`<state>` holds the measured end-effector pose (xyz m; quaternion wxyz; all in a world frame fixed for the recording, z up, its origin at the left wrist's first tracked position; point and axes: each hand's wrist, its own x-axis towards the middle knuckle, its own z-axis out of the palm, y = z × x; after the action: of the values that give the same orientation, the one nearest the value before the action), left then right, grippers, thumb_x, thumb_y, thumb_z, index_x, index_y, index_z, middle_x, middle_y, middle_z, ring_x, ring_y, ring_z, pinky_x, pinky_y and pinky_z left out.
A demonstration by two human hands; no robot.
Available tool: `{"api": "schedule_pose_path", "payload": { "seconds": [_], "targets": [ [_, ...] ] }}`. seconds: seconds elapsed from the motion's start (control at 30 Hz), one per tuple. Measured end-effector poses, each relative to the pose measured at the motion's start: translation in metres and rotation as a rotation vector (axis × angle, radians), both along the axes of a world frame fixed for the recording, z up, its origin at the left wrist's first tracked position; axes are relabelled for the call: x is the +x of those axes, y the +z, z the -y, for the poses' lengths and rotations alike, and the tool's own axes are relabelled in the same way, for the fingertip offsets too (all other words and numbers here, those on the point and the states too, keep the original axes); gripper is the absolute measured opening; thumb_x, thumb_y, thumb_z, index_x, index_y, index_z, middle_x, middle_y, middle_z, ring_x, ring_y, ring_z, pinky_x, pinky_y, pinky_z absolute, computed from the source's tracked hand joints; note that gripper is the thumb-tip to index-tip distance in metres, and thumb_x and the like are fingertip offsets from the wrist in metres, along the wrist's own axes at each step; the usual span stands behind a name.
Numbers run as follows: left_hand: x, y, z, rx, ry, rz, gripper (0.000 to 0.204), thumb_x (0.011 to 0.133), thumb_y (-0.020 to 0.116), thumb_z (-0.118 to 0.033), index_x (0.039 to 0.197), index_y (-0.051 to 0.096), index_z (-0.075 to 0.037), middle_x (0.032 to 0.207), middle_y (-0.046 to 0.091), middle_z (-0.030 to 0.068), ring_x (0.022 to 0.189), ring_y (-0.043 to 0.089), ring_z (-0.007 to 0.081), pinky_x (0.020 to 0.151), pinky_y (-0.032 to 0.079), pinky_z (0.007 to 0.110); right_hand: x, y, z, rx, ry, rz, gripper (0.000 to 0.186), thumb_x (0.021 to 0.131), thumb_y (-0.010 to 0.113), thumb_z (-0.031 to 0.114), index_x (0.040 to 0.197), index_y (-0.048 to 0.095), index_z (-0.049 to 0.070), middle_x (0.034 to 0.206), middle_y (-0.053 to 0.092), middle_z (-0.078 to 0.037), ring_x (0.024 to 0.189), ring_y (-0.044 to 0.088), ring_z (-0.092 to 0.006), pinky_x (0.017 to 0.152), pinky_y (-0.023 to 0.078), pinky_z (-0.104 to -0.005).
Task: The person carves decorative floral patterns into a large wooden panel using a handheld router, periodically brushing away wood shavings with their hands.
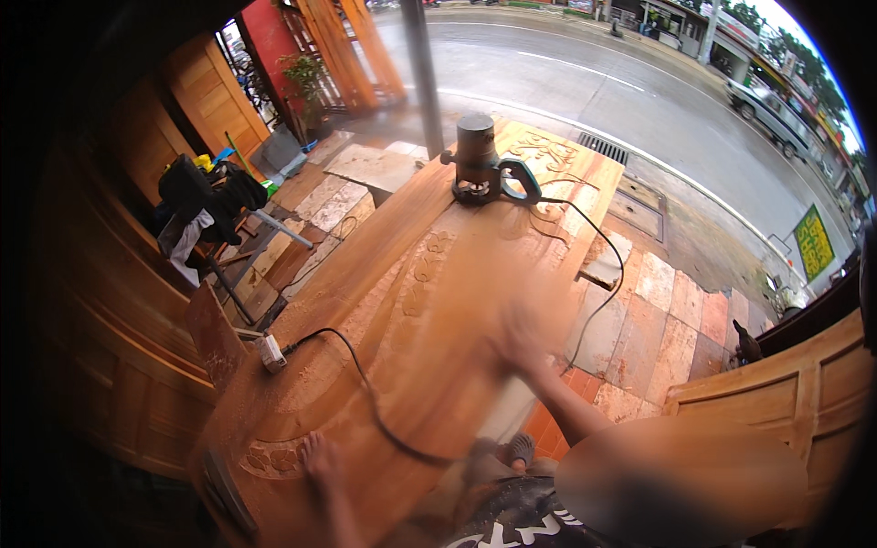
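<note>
A long wooden panel (429,356) lies in front of me, with scroll carving near its far end and a carved strip along its left part. My left hand (318,457) rests on the near left of the panel, beside a carved patch, its fingers stretched out and nothing in them. Over the panel's right side, my right hand (523,336) is blurred by motion; its fingers look extended, the thumb apart, and I see nothing held. A handheld router (476,163) with a blue-green handle stands upright toward the far end, beyond both hands.
The router's black cord (621,265) hangs off the panel's right edge. Another cable (361,370) crosses the panel from a white socket block (270,353). Wooden doors (776,393) lean on both sides. A cluttered stand (215,210) is at left; a pickup (769,117) is on the road.
</note>
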<state>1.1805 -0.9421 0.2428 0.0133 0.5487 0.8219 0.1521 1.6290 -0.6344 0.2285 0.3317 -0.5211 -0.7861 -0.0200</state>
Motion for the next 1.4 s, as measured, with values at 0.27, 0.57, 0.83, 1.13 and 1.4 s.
{"api": "schedule_pose_path", "payload": {
  "seconds": [0.27,0.57,0.83,1.13,1.4],
  "targets": [
    [0.019,0.010,-0.009,0.270,-0.027,-0.310,0.052,0.111,0.046,-0.027,0.153,0.051,0.003,0.161,0.047,0.0240,0.154,0.038,0.0406,0.126,0.029,0.052,0.005,0.023,-0.004,-0.423,-0.018,0.219,0.070,0.105,0.051,0.056,0.151,0.053,0.003,0.161,0.048,-0.017,0.153,0.039,-0.0344,0.127,0.027,-0.0524],
    [0.003,0.001,-0.003,0.052,-0.083,-0.002,0.047,0.114,0.041,-0.023,0.154,0.052,0.001,0.156,0.055,0.0200,0.148,0.046,0.0434,0.124,0.034,0.051,0.014,0.020,0.063,-0.282,0.001,0.187,0.060,0.107,0.052,0.048,0.156,0.051,0.012,0.167,0.041,-0.015,0.159,0.029,-0.0343,0.131,0.018,-0.0474],
    [0.098,0.048,-0.064,0.523,-0.130,0.022,0.051,0.111,0.050,-0.019,0.158,0.046,-0.002,0.164,0.045,0.0202,0.153,0.039,0.0413,0.126,0.031,0.049,0.074,0.000,0.184,-0.371,-0.088,-0.055,0.064,0.107,0.054,0.049,0.163,0.043,0.019,0.173,0.025,-0.019,0.161,0.022,-0.0376,0.129,0.021,-0.0501],
    [0.238,0.048,-0.189,-0.021,-0.421,0.064,0.065,0.109,0.052,-0.040,0.164,0.037,-0.007,0.171,0.032,0.0177,0.160,0.024,0.0400,0.130,0.019,0.055,0.207,-0.138,0.360,-0.850,-0.562,-0.274,0.068,0.104,0.061,0.041,0.159,0.043,0.006,0.156,0.049,-0.029,0.137,0.056,-0.0427,0.115,0.045,-0.0461],
    [0.238,0.029,-0.187,-0.016,-0.297,-0.074,0.065,0.111,0.044,-0.046,0.165,0.037,-0.010,0.172,0.029,0.0175,0.161,0.022,0.0383,0.130,0.015,0.055,0.289,-0.176,0.454,-1.475,-0.710,-0.223,0.061,0.101,0.060,0.049,0.145,0.062,0.007,0.141,0.064,-0.028,0.136,0.058,-0.0429,0.112,0.046,-0.0447]
  ]
}}
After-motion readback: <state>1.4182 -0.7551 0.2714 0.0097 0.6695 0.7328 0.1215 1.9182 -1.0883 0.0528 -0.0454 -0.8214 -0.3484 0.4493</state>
